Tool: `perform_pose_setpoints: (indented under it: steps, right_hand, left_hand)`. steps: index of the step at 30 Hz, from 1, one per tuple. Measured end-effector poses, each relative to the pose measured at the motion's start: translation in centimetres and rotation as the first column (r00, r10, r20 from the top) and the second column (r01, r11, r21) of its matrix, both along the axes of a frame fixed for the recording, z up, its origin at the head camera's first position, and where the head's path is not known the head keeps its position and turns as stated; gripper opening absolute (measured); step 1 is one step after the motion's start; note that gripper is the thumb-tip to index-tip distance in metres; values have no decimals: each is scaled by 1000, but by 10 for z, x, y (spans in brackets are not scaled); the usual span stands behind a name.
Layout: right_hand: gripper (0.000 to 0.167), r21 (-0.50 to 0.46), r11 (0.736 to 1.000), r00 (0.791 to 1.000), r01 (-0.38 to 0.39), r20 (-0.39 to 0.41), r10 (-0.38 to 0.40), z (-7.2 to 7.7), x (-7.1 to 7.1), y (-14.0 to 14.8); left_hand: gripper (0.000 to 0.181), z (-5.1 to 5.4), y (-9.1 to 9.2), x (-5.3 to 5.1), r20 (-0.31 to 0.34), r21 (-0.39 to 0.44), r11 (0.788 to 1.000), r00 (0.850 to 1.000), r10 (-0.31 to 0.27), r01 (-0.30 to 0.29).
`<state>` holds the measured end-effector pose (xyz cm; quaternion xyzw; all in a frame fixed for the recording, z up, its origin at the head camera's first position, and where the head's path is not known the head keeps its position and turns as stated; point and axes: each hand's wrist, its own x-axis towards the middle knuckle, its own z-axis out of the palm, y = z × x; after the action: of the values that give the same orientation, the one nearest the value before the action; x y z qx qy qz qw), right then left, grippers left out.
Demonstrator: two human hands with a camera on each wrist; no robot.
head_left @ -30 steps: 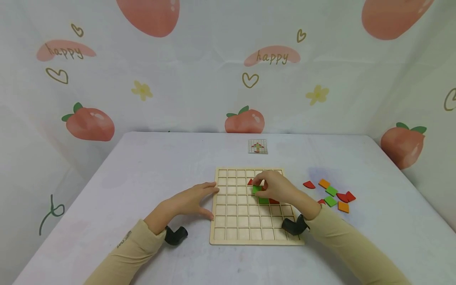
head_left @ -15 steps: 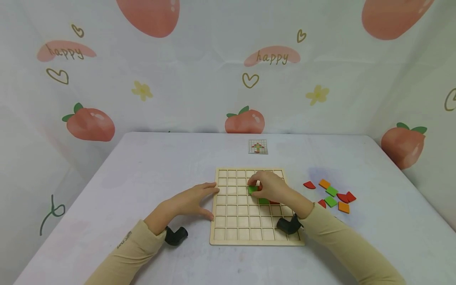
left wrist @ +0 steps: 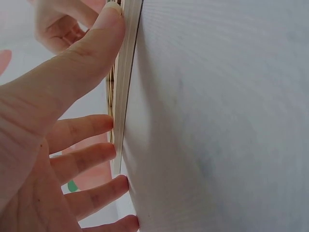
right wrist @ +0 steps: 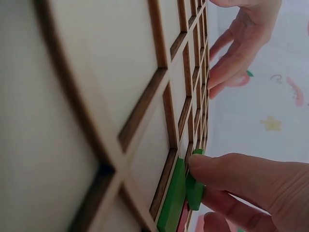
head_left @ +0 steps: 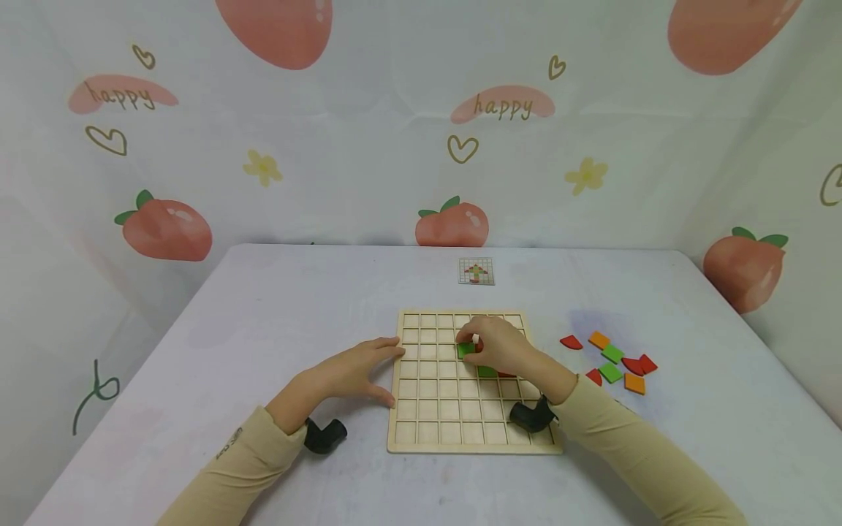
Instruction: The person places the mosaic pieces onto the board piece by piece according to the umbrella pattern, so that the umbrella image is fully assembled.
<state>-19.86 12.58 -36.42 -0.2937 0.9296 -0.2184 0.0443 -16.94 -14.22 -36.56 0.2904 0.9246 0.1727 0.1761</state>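
The wooden grid board (head_left: 427,409) lies flat on the table. My left hand (head_left: 351,369) rests at its left edge, fingers spread and fairly straight; in the left wrist view the left hand's thumb and fingertips (left wrist: 108,123) touch the board's side (left wrist: 126,72). Over the upper middle cells, my right hand (head_left: 503,345) pinches a green square (head_left: 466,351) between thumb and fingers. The right wrist view shows this green tile (right wrist: 194,191) slightly tilted in the pinch, beside another green tile (right wrist: 172,198) lying in a cell. A red piece (head_left: 506,375) is partly hidden under the right hand.
Right of the board lie loose pieces: orange squares (head_left: 634,383), green squares (head_left: 612,353) and red pieces (head_left: 571,342). A small pattern card (head_left: 476,271) lies behind the board. Black wrist devices (head_left: 325,436) hang below both wrists, the right one over the board's lower right.
My right hand has shifted slightly left across the board with the green square, mostly in the earlier half second. The left hand has stayed at the board's edge.
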Motion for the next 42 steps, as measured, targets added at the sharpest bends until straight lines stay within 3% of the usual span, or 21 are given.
perform_pose_setpoints:
  steps: [28,42]
  right_hand:
    - [22,16,1000,1000,-6,-15,6,0,1,0]
    - [21,-45,998,997,39,71,-36,5,2,10]
  left_hand:
    - [81,2,1,1,-7,-3,1000,1000,-2,2]
    - [82,2,2,1,2,-7,1000,1000,3,-3]
